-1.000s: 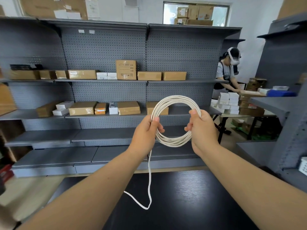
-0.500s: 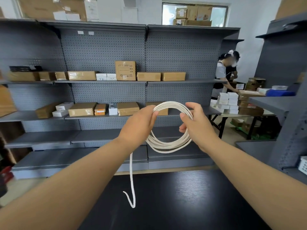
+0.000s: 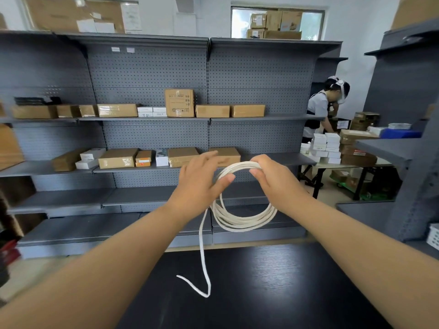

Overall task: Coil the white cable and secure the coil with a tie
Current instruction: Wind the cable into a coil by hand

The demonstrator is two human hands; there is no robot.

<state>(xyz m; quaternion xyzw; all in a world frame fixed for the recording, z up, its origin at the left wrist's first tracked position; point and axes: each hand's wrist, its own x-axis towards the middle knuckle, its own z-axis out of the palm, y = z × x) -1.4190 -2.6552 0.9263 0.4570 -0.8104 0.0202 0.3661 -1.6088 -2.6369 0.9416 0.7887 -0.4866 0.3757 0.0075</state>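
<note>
The white cable (image 3: 244, 223) is wound into a round coil of several loops, held in the air above the black table (image 3: 273, 293). My right hand (image 3: 275, 184) is closed around the coil's top arc. My left hand (image 3: 202, 184) is at the coil's left side with its thumb lying across the strands and its fingers stretched forward. From under the left hand a loose tail (image 3: 202, 252) hangs down, bends at the table and ends to the left. No tie shows in this view.
Grey pegboard shelving (image 3: 152, 74) with cardboard boxes (image 3: 179, 102) stands straight ahead. Another grey shelf unit (image 3: 403, 153) is close on the right, with a white basket (image 3: 433, 236) low on it. A person (image 3: 318, 110) works at a box-laden table at the back right.
The coil has dropped lower and tilted flatter. My right hand shifted to the coil's top, my left fingers stretched out, and the hanging tail swung left.
</note>
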